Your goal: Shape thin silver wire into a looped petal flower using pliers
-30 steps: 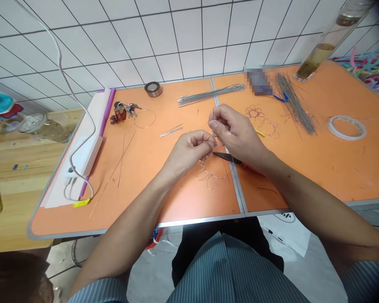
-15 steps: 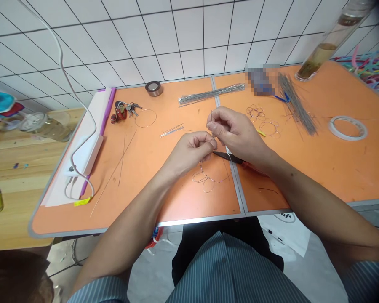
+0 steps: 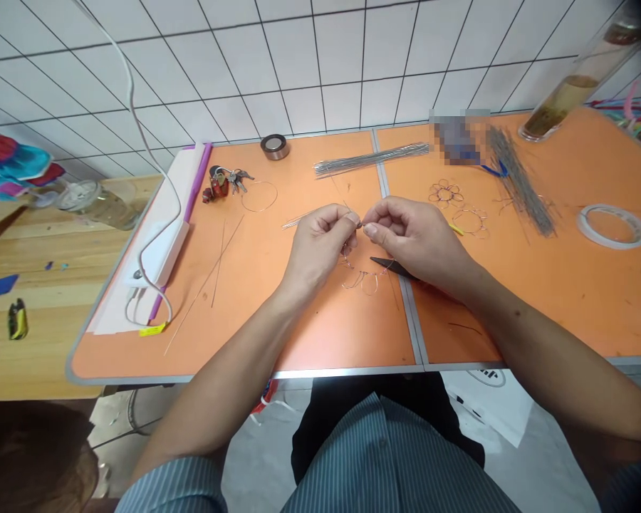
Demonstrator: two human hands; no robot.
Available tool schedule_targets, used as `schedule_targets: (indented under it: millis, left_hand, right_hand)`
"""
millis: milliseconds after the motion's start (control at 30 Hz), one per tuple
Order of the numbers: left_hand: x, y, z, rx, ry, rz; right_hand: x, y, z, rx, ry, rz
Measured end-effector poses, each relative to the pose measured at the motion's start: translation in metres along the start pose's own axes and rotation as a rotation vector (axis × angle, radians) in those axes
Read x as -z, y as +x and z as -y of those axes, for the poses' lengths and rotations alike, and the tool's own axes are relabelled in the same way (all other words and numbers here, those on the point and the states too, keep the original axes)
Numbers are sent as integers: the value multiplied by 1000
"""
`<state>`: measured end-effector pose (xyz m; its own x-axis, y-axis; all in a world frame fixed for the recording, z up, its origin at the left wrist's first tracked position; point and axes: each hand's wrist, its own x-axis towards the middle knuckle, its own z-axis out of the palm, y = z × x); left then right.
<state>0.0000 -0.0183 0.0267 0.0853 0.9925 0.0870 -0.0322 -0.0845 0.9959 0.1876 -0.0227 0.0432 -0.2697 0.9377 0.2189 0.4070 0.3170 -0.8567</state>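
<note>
I watch the left hand (image 3: 318, 246) and right hand (image 3: 414, 239) pinch a thin wire (image 3: 359, 225) together above wire loops (image 3: 360, 281); a slipped grip could snag the black blade (image 3: 389, 267) just beside them.

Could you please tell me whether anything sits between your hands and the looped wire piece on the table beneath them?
Nothing visible does. The left hand and right hand pinch a thin wire just above the looped wire piece. A black pointed tool tip lies beside the loops, not between.
</note>
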Motion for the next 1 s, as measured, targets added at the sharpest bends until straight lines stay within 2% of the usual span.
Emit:
schedule_targets:
  millis: [167,767,1000]
  left_hand:
    - [-2,-1,-2,-7,-6,-17]
    - [0,2,-1,56,-149,-33]
    - [-1,0,-1,-34,-148,-80]
  right_hand:
    - [0,1,2,60,-44,-52]
    - [0,-2,9,15,-23,-35]
    - [-5,0,7,-39,28,-29]
